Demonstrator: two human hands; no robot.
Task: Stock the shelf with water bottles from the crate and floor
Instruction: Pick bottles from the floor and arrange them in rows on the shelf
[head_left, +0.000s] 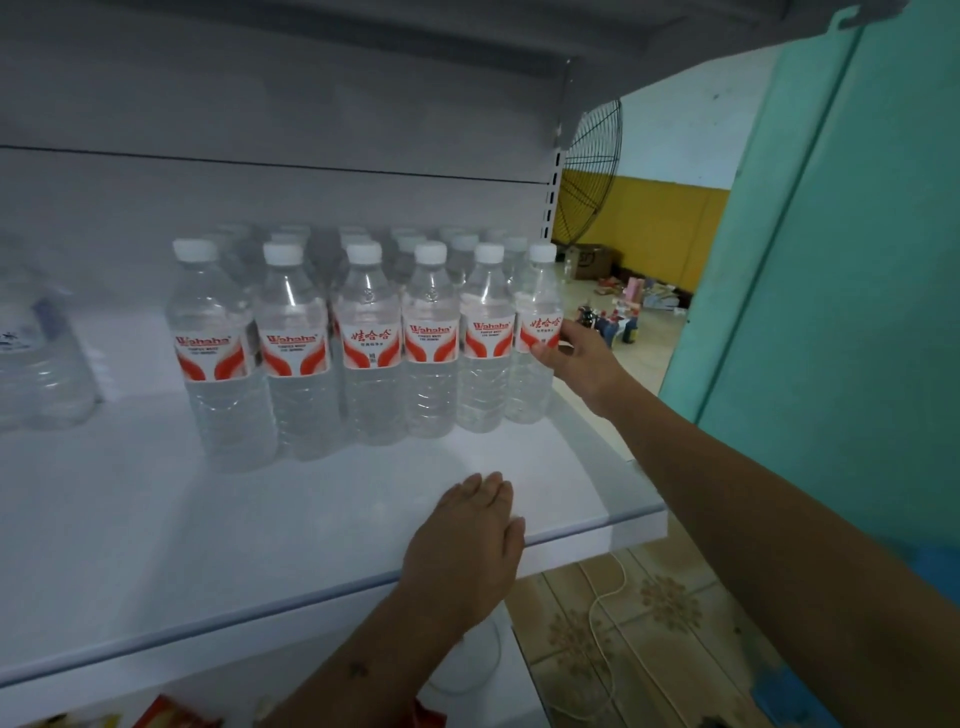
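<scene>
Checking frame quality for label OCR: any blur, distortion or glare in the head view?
Head view: wide-angle bend curves the white shelf edge; front-row clear water bottles with red labels read sharp, rear rows hazy; clear bottles at far left smeared; dim, flat light, no strong glare.

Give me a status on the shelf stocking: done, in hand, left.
Done: rows of water bottles stand on the shelf, front row of six. In hand: the right hand grips the rightmost bottle; the left hand rests flat. Left: bare shelf in front; crate and floor stock are out of view.
</scene>
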